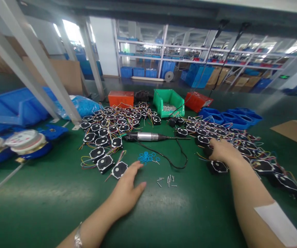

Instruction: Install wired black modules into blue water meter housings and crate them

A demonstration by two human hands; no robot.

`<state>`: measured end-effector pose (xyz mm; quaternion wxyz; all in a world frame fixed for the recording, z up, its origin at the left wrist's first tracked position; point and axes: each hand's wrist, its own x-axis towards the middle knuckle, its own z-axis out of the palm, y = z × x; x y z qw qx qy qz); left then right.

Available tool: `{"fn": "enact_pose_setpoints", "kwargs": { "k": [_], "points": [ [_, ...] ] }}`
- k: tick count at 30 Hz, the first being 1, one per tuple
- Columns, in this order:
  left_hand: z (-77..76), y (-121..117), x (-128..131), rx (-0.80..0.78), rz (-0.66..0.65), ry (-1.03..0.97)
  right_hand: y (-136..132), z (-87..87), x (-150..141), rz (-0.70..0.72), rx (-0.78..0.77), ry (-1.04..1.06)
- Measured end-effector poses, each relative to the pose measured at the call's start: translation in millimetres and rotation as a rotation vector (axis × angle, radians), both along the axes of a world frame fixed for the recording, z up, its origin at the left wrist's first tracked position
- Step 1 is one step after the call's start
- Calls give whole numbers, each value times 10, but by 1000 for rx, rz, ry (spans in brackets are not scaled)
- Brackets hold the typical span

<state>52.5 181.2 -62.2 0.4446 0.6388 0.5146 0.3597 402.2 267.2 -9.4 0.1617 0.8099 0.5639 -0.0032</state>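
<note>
My left hand [127, 189] is open above the green table, fingers and thumb apart, with nothing in it. Just beyond its fingertips lie small blue rings [146, 157], and several loose screws [169, 179] are scattered to its right. Close to its index finger is a black square module [119, 170] with a white edge and wires. My right hand [221, 151] reaches into the right-hand group of such modules. Its bent fingers close on a dark module [207, 152], partly hidden by them. An electric screwdriver [148, 136] lies between the two groups, its bit pointing right.
Many wired modules [103, 132] spread at the left. Behind them stand an orange box [121, 99], a green bin [158, 103] of screws and another orange box [198, 101]. Blue housings [237, 117] sit at the back right, round meters [27, 143] at the left. A cord [178, 166] loops mid-table.
</note>
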Motion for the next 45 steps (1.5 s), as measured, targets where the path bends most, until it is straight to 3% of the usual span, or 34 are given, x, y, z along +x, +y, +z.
{"fn": "enact_pose_setpoints", "kwargs": {
  "k": [3, 5, 8, 10, 11, 13, 15, 18, 21, 23, 27, 29, 34, 37, 40, 42, 45],
  "points": [
    [-26, 124, -61, 6, 147, -104, -41, 215, -37, 7, 115, -7],
    [-20, 150, -69, -27, 165, -196, -120, 416, -138, -22, 329, 15],
    [21, 107, -26, -215, 51, -380, -308, 642, -462, 16, 746, 235],
    [61, 46, 18, -364, -90, -521, -455, 653, -789, 259, 919, 584],
    [81, 13, 37, -425, -171, -604, -527, 610, -974, 403, 909, 815],
    [119, -44, 65, -510, -321, -787, -660, 456, -1344, 583, 718, 1184],
    [144, -77, 75, -543, -405, -950, -761, 269, -1656, 678, 532, 1312],
    [147, -66, 58, -545, -277, -1068, -801, 63, -1891, 783, 308, 1281],
    [120, -10, 29, -555, -57, -1041, -662, -30, -1833, 879, 156, 1196],
    [106, 27, 24, -569, 38, -994, -497, -94, -1712, 818, 193, 1084],
    [93, 69, 58, -628, 153, -943, -212, -314, -1533, 582, 294, 647],
    [83, 76, 80, -652, 169, -946, -148, -424, -1514, 559, 275, 570],
    [46, 69, 105, -674, 181, -972, -124, -487, -1548, 566, 242, 573],
    [33, 53, 121, -672, 203, -986, -213, -359, -1600, 538, 313, 607],
    [33, 35, 147, -658, 182, -1007, -434, -180, -1727, 582, 477, 820],
    [43, 20, 166, -640, 140, -1023, -600, -98, -1834, 667, 500, 958],
    [74, -15, 192, -601, 85, -1044, -751, -85, -1949, 741, 487, 960]
  ]
}}
